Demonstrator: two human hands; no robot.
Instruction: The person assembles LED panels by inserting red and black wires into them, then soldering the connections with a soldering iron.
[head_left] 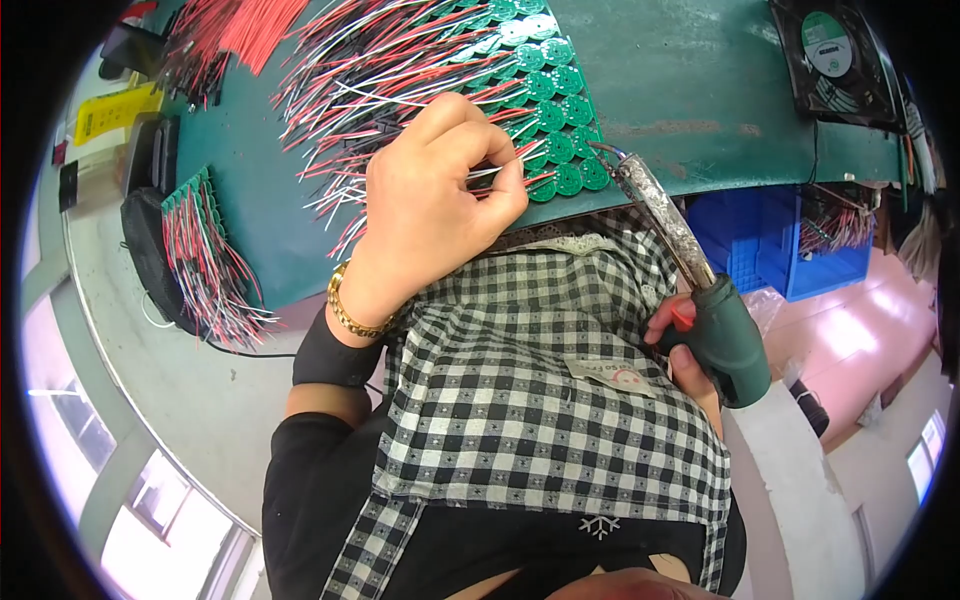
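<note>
My left hand (435,185) is closed in a pinch, thumb and index finger on a thin wire (508,172) at the near end of a panel of round green circuit boards (566,115). Many red, black and white wires (390,60) fan out leftward from the boards, some passing under this hand. My right hand (682,350) grips a soldering gun (735,345) with a dark green handle and a red trigger. Its stained metal barrel slants up and left. The thin tip is beside the panel's right edge; whether it touches a board, I cannot tell.
A second wired board strip (205,240) hangs over the table's left edge. Bundled red wires (245,30) lie at the far left. A black fan (830,55) stands at the far right of the green table (680,90). Below is a blue crate (765,235) beside more wires.
</note>
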